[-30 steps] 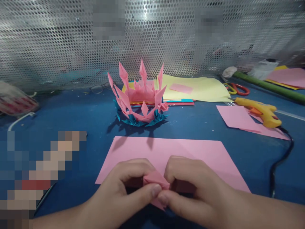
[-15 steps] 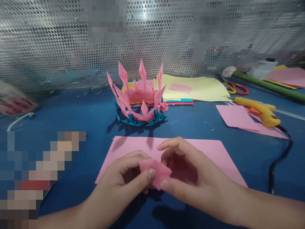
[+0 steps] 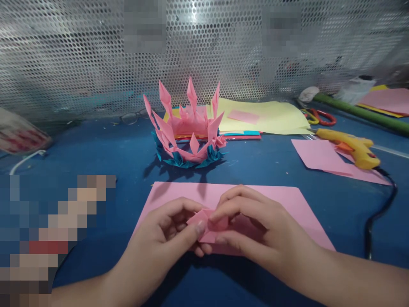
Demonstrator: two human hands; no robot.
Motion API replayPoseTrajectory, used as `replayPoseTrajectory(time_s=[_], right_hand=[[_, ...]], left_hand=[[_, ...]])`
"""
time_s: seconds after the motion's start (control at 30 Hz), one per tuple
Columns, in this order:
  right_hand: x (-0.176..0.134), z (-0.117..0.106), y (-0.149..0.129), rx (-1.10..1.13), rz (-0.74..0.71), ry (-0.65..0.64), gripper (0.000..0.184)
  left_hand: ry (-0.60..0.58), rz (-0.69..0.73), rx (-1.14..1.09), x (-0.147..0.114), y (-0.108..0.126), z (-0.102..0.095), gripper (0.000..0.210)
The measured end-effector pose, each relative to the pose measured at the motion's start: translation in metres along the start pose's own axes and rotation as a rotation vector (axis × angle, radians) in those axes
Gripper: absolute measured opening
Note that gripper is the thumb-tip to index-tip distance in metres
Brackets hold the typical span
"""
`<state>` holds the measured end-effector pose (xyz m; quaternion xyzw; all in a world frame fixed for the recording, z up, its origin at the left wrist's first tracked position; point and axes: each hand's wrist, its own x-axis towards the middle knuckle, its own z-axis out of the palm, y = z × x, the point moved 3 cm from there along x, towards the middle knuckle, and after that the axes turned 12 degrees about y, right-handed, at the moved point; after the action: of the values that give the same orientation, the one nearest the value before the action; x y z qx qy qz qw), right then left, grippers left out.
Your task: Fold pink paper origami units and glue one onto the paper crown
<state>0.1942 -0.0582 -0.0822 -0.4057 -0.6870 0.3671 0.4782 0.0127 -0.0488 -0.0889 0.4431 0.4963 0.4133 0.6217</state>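
Note:
Between both hands is a small piece of folded pink paper, partly covered by fingers. My left hand pinches its left side, thumb on top and fingers curled beneath. My right hand closes on the right side, with its index fingertip pressing on the paper's face and its thumb at the lower edge. Under the hands lies a large pink sheet. Beyond it stands a pink paper crown with tall folded points and crumpled blue paper around its base.
A yellow hot glue gun rests on pink paper pieces at the right, its black cord trailing forward. Behind are yellow sheets, red-handled scissors, a green rod and glasses. A perforated metal panel backs the blue table.
My right hand's raised, spread fingers have come down and closed onto the folded paper. The folded paper has turned and tilted slightly in my left hand.

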Motion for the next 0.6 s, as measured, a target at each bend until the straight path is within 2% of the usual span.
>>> replayPoseTrajectory(time_s=[0.1, 0.3, 0.4, 0.6], right_hand=[[0.0009, 0.0013, -0.0018, -0.024, -0.031, 0.014, 0.021], [0.0006, 0.0043, 0.0033, -0.074, 0.111, 0.038, 0.027], [0.0000, 0.0055, 0.0030, -0.068, 0.093, 0.015, 0.030], [0.0008, 0.0071, -0.0018, 0.014, 0.052, -0.024, 0.015]], left_hand=[[0.013, -0.023, -0.010, 0.0009, -0.0013, 0.0002, 0.006], [-0.004, 0.028, 0.102, 0.0001, -0.0059, -0.0026, 0.006], [0.003, 0.008, 0.124, -0.0014, -0.0072, -0.0040, 0.006], [-0.011, 0.017, 0.117, 0.0005, -0.0027, -0.0026, 0.011]])
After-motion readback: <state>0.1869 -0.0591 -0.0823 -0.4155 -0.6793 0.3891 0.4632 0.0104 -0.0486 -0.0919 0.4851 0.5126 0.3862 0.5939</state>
